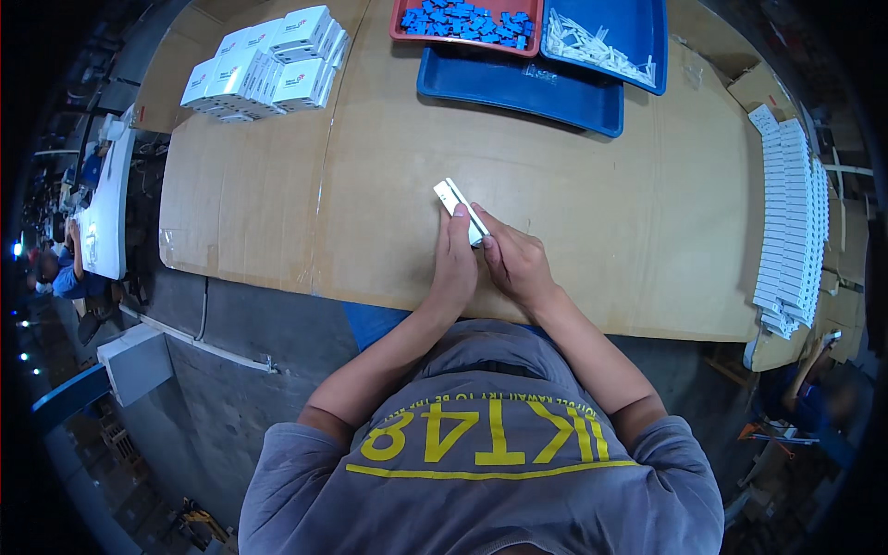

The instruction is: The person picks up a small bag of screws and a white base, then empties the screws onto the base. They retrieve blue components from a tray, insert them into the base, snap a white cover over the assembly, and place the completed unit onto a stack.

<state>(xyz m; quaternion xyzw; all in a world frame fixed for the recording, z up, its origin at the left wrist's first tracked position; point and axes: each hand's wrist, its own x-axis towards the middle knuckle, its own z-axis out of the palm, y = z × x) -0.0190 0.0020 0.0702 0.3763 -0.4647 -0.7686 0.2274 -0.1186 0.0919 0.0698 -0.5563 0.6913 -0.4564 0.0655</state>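
Bright centre, dark curved rim

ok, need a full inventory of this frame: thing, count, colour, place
White case: 1, white with dark stripe, held between both hands
Stacked boxes: many, white, table's far left
Red tray: 1, red, top centre
Small parts: many, blue, in red tray
Upper blue tray: 1, blue, right of red tray
Slim parts: many, white, in upper blue tray
Lower blue tray: 1, blue, nearer the person
Stacked slim pieces: many, white, table's right edge
Table: 1, brown cardboard top, centre
Side table: 1, white, far left
Co-workers: at least 2, partly visible, left and right edges
Background: too blurred to itemise
Left hand, right hand: 1 each, bare, centre
Shirt: 1, grey with yellow print, bottom
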